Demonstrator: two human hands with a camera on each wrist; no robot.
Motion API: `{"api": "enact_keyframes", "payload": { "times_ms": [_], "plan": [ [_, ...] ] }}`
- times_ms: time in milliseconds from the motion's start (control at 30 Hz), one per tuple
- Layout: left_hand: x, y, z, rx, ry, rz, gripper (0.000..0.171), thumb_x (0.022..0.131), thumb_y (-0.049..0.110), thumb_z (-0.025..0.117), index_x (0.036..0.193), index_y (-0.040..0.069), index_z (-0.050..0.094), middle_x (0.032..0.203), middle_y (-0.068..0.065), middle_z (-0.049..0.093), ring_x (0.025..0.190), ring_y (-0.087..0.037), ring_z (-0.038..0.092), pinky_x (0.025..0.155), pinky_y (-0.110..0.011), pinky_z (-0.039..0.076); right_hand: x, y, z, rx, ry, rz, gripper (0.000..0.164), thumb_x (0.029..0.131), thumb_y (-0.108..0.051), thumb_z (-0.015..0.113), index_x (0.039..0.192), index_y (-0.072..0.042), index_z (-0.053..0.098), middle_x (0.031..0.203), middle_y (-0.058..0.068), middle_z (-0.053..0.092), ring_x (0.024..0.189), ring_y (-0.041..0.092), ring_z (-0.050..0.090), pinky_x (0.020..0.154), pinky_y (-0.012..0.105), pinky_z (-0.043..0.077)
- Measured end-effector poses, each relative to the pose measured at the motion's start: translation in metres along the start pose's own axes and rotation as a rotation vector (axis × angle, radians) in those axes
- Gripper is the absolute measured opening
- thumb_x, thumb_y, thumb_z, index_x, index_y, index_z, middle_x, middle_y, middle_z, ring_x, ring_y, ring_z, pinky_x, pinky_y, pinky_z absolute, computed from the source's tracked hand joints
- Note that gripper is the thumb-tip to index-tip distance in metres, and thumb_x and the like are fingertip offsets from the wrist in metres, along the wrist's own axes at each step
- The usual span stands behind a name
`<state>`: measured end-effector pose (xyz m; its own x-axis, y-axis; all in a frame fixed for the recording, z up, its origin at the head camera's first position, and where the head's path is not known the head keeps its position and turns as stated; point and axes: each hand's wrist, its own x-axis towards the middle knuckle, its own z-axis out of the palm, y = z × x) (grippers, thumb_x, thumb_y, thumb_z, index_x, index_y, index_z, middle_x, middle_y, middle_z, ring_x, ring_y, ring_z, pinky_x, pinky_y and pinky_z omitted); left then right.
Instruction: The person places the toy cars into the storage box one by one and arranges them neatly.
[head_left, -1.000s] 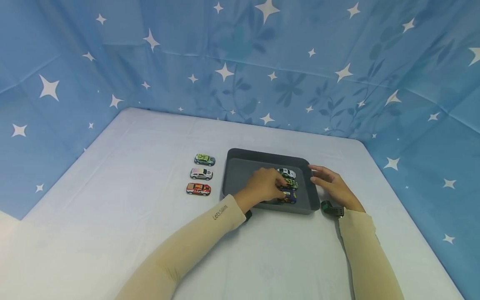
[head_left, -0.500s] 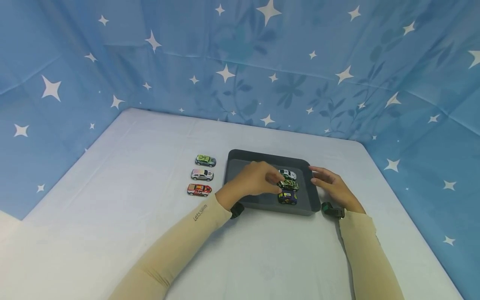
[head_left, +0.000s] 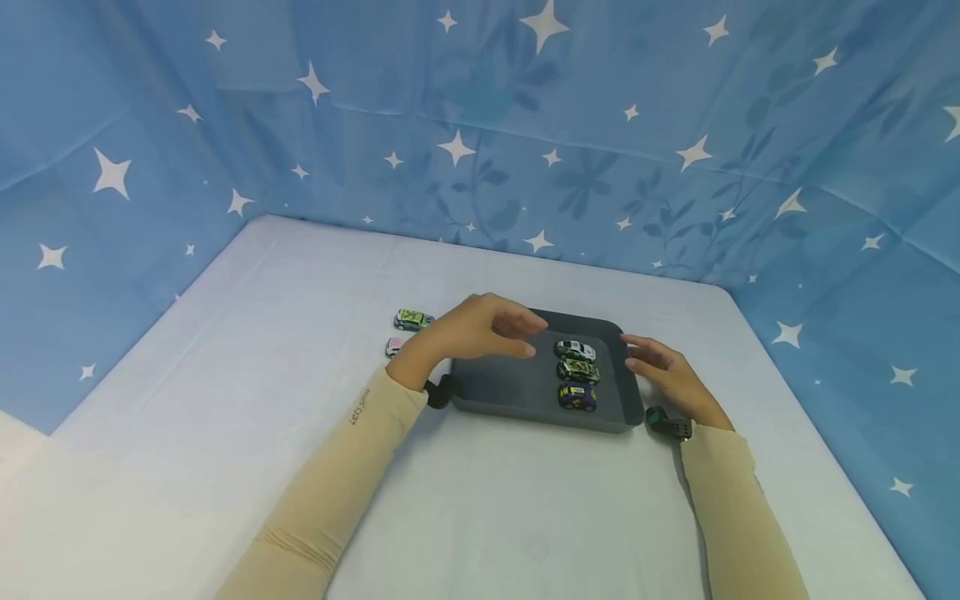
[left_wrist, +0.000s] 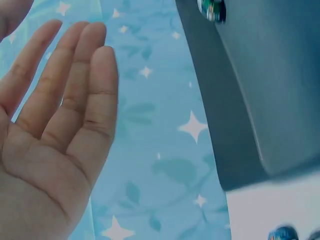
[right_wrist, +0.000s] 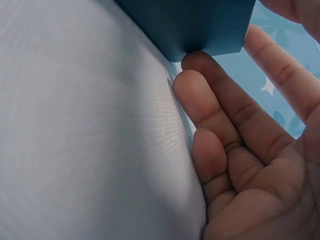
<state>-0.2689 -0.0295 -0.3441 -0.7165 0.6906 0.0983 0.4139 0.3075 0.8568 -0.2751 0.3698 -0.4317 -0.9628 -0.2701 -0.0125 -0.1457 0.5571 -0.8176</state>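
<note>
A dark grey tray (head_left: 510, 412) lies on the white table. Inside its right half, three toy cars stand in a column: a white-topped one (head_left: 575, 350), a green-patterned one (head_left: 578, 371) and a purple-and-yellow one (head_left: 577, 396). My left hand (head_left: 480, 329) hovers above the tray's left side, holding nothing; its fingers look extended in the left wrist view. At the tray's right wall, my right hand (head_left: 671, 379) rests with loosely bent fingers. In the right wrist view, those fingers (right_wrist: 200, 102) lie by the tray's corner (right_wrist: 210, 30), at least one apparently touching it.
Left of the tray stand a green-yellow toy car (head_left: 412, 319) and a white toy car (head_left: 393, 346), the latter partly behind my left forearm. A blue curtain (head_left: 480, 125) with white stars hangs around the table's back and sides.
My left hand has drawn away from the cars in the tray, up and to the left. Its forearm now covers the red car left of the tray. My right hand stays put.
</note>
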Motion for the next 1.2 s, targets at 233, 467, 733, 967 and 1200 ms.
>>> {"api": "enact_keyframes", "payload": {
  "times_ms": [233,467,733,967,1200],
  "plan": [
    [-0.011,-0.016,-0.023,-0.054,0.061,-0.031,0.045,0.102,0.011,0.077,0.145,0.004,0.068,0.145,-0.015,0.068,0.134,-0.030,0.066,0.107,-0.037,0.056,-0.002,-0.002,0.004,-0.002,0.001,0.005,0.060,0.112,-0.025,0.062,0.163,0.001,0.043,0.164,0.033,0.042,0.148,0.053,0.042,0.120,0.071,0.033],
    [-0.023,-0.035,-0.044,-0.063,0.154,-0.078,0.046,0.103,0.012,0.075,0.148,0.003,0.065,0.145,-0.015,0.068,0.137,-0.032,0.063,0.114,-0.048,0.051,-0.002,-0.001,0.004,-0.004,-0.002,0.015,0.061,0.112,-0.026,0.063,0.163,0.001,0.042,0.164,0.035,0.041,0.149,0.055,0.040,0.121,0.074,0.029],
    [-0.032,-0.057,-0.063,-0.072,0.225,-0.146,0.047,0.106,0.013,0.072,0.151,0.003,0.062,0.150,-0.016,0.065,0.140,-0.034,0.060,0.117,-0.050,0.049,-0.003,-0.002,0.003,0.009,-0.001,0.021,0.062,0.112,-0.026,0.063,0.163,0.001,0.042,0.164,0.034,0.040,0.151,0.055,0.038,0.122,0.075,0.028],
    [-0.042,-0.070,-0.075,-0.085,0.288,-0.193,0.048,0.106,0.015,0.071,0.152,0.003,0.062,0.151,-0.017,0.064,0.138,-0.035,0.061,0.118,-0.052,0.046,-0.004,-0.002,0.001,0.026,0.001,0.015,0.061,0.112,-0.024,0.063,0.163,0.002,0.042,0.165,0.033,0.040,0.151,0.054,0.039,0.122,0.074,0.029],
    [-0.053,-0.087,-0.083,-0.097,0.339,-0.249,0.048,0.108,0.020,0.069,0.153,0.004,0.061,0.153,-0.019,0.062,0.145,-0.036,0.054,0.125,-0.057,0.037,-0.004,-0.004,0.000,0.020,-0.002,0.010,0.061,0.112,-0.024,0.062,0.164,0.001,0.041,0.166,0.033,0.039,0.151,0.055,0.038,0.122,0.075,0.028]
  ]
}}
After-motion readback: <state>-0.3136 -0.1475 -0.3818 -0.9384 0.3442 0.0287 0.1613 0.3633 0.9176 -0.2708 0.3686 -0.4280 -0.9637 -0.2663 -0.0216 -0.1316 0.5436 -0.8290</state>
